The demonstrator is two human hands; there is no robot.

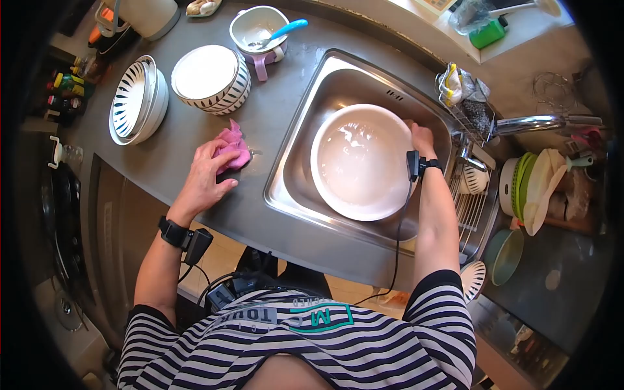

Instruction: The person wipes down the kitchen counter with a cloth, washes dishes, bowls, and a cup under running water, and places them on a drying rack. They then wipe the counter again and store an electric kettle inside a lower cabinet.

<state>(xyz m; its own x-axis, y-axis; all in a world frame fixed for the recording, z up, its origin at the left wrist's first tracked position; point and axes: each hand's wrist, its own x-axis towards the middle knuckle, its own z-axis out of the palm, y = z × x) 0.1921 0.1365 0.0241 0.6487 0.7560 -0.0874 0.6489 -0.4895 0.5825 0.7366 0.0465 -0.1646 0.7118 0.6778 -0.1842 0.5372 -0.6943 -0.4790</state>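
Observation:
My left hand (211, 170) rests on the grey counter (266, 143), its fingers over a crumpled pink cloth (235, 148) and its thumb apart. In the steel sink (299, 146) sits a large pale basin (364, 162) with what looks like clear water in it. My right hand (422, 140) is at the basin's right side, near its rim. The fingers of that hand reach down beside the basin and are mostly hidden, so what they hold cannot be made out.
Stacked bowls (207, 75), nested white dishes (136, 104) and a cup with a blue spoon (260, 32) stand along the back left. A chrome faucet (530, 123), a wire rack (471, 208) and green and white colanders (520, 185) are at the right.

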